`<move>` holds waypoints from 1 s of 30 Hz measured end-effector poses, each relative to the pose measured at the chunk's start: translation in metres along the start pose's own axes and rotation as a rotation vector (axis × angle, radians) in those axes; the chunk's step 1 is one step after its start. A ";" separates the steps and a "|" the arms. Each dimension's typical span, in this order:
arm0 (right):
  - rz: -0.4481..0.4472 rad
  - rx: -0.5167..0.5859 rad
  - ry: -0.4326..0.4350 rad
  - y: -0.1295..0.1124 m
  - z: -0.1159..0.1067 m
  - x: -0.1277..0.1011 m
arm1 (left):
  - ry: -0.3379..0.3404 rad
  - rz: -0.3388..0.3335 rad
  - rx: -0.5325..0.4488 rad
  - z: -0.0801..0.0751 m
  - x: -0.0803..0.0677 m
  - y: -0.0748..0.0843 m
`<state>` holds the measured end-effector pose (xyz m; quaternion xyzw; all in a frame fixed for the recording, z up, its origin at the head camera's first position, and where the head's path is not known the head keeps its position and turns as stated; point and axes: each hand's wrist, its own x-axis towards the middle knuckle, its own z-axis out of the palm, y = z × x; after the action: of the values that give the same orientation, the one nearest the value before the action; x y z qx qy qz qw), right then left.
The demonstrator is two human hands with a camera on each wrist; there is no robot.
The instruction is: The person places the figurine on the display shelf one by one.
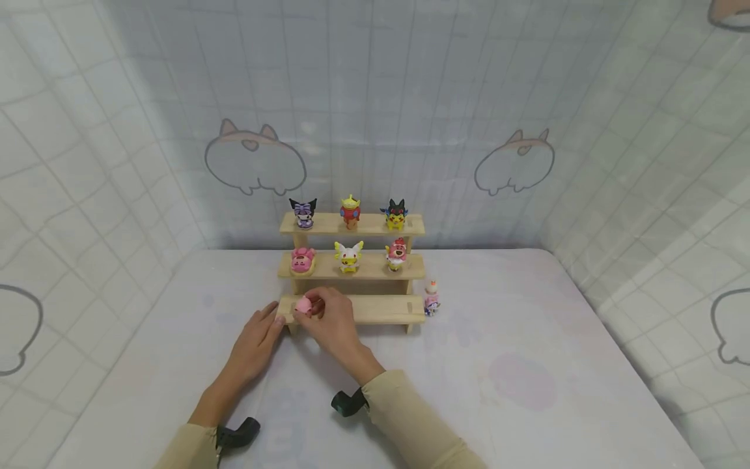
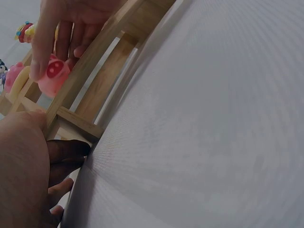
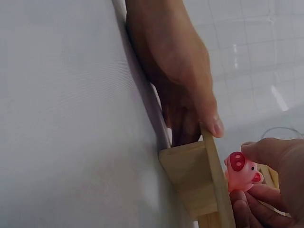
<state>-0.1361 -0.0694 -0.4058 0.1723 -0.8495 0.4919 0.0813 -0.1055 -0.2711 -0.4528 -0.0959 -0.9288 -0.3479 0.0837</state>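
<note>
A small pink pig figurine (image 1: 303, 306) is at the left end of the lowest tier of a three-tier wooden display stand (image 1: 381, 309). My right hand (image 1: 335, 326) pinches it between thumb and fingers; its red snout shows in the right wrist view, where the pig figurine (image 3: 241, 172) is close against the board. At the stand's left end, my left hand (image 1: 254, 342) holds the lowest tier. Its thumb lies on the board's edge, and the fingers bend in below beside the leg, as the left hand (image 3: 178, 61) shows in the right wrist view.
On the top tier stand a purple-and-black figurine (image 1: 304, 213), a red-and-yellow one (image 1: 350, 212) and a black-eared yellow one (image 1: 396, 215). The middle tier bears a pink figurine (image 1: 302, 260), a white-and-yellow one (image 1: 349, 257) and a red-topped one (image 1: 396, 255). Pink-and-white figurines (image 1: 431, 299) stand right of the stand.
</note>
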 end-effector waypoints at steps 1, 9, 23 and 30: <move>0.006 -0.005 0.001 0.001 0.002 -0.001 | -0.003 -0.003 0.001 0.000 -0.001 0.000; -0.009 -0.058 0.056 0.004 0.011 -0.003 | -0.005 0.010 -0.010 0.001 -0.003 0.001; -0.036 0.040 -0.014 0.010 -0.006 -0.010 | -0.020 -0.007 0.006 0.002 0.000 0.001; -0.047 0.120 -0.041 0.024 -0.040 -0.023 | -0.020 -0.008 0.002 0.000 0.001 0.002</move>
<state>-0.1252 -0.0189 -0.4123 0.2070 -0.8156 0.5364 0.0651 -0.1063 -0.2700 -0.4511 -0.0956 -0.9304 -0.3464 0.0731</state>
